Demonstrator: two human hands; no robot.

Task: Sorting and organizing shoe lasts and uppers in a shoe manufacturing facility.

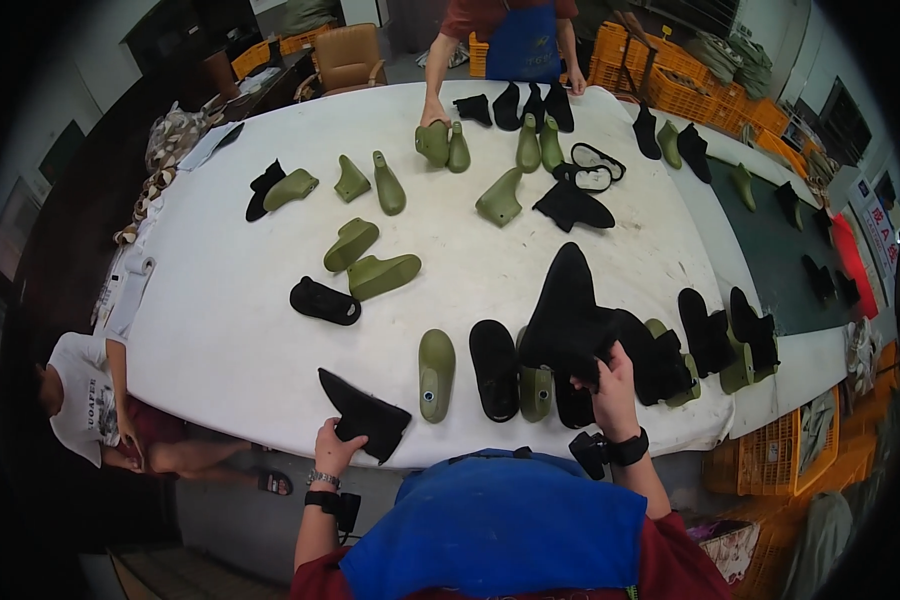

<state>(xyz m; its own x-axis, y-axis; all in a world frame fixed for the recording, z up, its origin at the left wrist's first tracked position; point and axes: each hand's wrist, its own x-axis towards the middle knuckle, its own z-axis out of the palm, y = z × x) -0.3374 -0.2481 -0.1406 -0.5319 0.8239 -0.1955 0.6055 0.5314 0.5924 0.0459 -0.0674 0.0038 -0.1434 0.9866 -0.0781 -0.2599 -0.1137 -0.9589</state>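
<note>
Near the front edge of the table, my left hand [336, 446] is closed on the lower end of a black shoe upper [370, 420], its pointed end tilted up and away. My right hand [615, 393] grips a larger black boot upper [565, 305] by its near end and holds it above the table. Between my hands lie a green shoe last [436, 375] and a black shoe piece [494, 370]. Another green last [536, 393] is partly hidden under the raised boot upper. More black uppers [650, 352] with green lasts sit just right of my right hand.
Several green lasts [385, 275] and black uppers are spread over the white table [230, 260]. Across it, a co-worker's hand [433, 112] touches a last. At right runs a green conveyor belt [770, 270] with shoes. A seated person [90, 400] is at left; orange crates [790, 450] stand lower right.
</note>
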